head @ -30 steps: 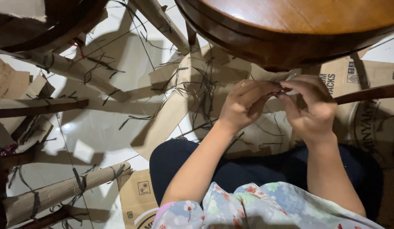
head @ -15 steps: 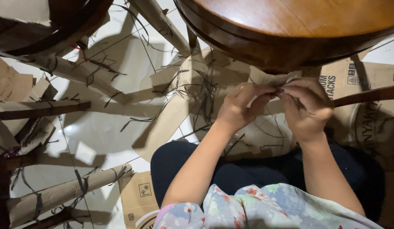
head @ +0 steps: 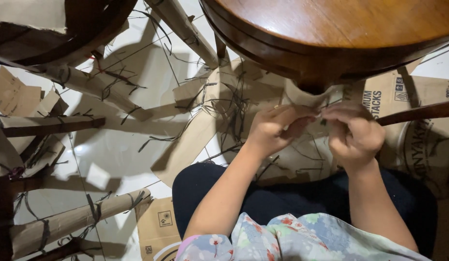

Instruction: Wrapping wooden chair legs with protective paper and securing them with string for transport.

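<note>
My left hand [head: 275,130] and my right hand [head: 355,133] meet fingertip to fingertip just below the rim of a round brown wooden table [head: 340,29]. Both pinch a small thin strip [head: 319,116] between thumbs and fingers; it is too small to tell more. The hands hover over flattened brown cardboard [head: 301,159] scattered with dark thin strands [head: 234,104]. My dark-trousered lap [head: 301,198] and a flowered garment [head: 292,239] lie beneath my forearms.
Rolled cardboard tubes tied with dark strips lie on the white tiled floor [head: 118,154]: one at lower left [head: 74,220], one at upper left [head: 94,84], one at top centre [head: 183,29]. A dark wooden leg [head: 418,112] crosses at right. A dark curved piece of furniture [head: 89,24] stands at upper left.
Both hands stay together at the same spot under the table rim; the fingers have shifted slightly around the strip. Nothing else has moved.
</note>
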